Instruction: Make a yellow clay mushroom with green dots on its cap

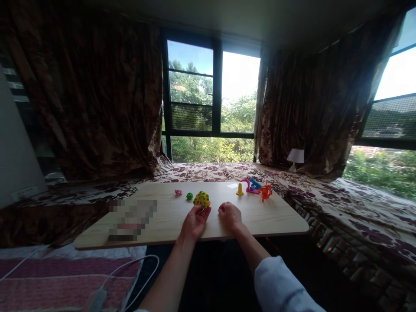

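Observation:
My left hand (195, 224) is closed on a yellow lump with green and orange spots (202, 199), perhaps modelling clay, held up at the fingertips above the table. My right hand (231, 216) rests by the table surface just to the right, its fingers curled together. Whether anything small is inside them is hidden. Close to the left of the spotted lump lies a small green piece (189, 196), with a small pink piece (178, 192) beyond it.
On the wooden table (260, 221) stand a yellow cone-like piece (239, 190), a magenta curved piece (252, 188), a blue piece (255, 183) and an orange branching piece (266, 191). A blurred-out item (130, 221) lies left. A white cable (130, 262) loops below the front edge.

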